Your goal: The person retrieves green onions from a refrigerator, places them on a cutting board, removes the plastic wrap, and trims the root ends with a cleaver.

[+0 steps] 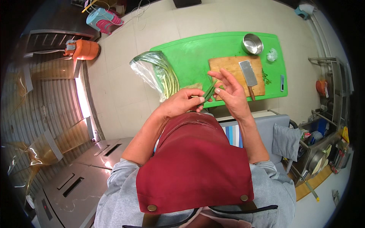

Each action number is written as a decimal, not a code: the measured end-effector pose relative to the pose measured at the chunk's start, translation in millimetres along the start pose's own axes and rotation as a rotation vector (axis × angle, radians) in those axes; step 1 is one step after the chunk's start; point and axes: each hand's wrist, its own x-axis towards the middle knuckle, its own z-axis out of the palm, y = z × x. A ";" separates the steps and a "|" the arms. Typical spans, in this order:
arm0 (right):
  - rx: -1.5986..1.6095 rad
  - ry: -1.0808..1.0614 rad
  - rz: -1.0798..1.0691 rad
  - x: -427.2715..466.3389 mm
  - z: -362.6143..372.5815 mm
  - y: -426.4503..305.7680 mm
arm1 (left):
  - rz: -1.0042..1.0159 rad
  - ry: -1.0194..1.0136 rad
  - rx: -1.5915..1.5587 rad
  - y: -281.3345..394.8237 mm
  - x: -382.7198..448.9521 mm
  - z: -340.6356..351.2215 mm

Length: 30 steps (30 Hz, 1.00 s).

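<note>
My left hand (184, 101) grips a short bunch of green leafy stalks (210, 92) just above the table's near edge. Beside it, my right hand (232, 91) pinches a small green piece (221, 87) at the bunch's end, its upper fingers spread. Both hands are in front of a wooden cutting board (225, 67), partly covering its near left corner. A cleaver (248, 73) lies flat on the board, its wooden handle past the near edge. Left of the hands, long scallion-like stalks (169, 77) stick partly out of a clear plastic bag (148, 71).
The green table (194, 48) also bears a steel pot (252, 44), a crumpled plastic bag (272, 55), a small digital device (282, 83) and green scraps (266, 78). Behind the right arm stands a grey seat (258, 125) with a pillow (286, 141). An orange gas cylinder (87, 49) is far left.
</note>
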 end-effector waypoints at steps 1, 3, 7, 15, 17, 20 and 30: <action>0.006 0.005 0.040 -3.9 -4.5 -1.2 | -0.013 0.009 0.036 2.2 1.1 4.9; 0.013 0.030 0.116 -13.3 -13.9 -4.8 | -0.011 0.010 0.050 0.4 6.2 10.6; 0.008 0.084 0.240 -46.2 -17.7 -18.5 | -0.032 -0.093 0.005 -18.1 29.4 23.0; -0.227 0.426 0.172 -132.2 -74.0 -26.9 | -0.127 -0.334 -0.046 -67.1 103.6 75.9; -0.367 0.590 0.104 -139.9 -104.7 -39.6 | -0.098 -0.210 0.083 -73.3 115.0 80.2; -0.661 0.836 0.061 -135.6 -171.7 -64.6 | -0.184 0.008 0.077 -96.5 126.6 56.4; -1.491 0.631 0.296 -38.9 -493.6 -54.6 | -0.431 1.050 -0.160 -262.7 105.4 65.0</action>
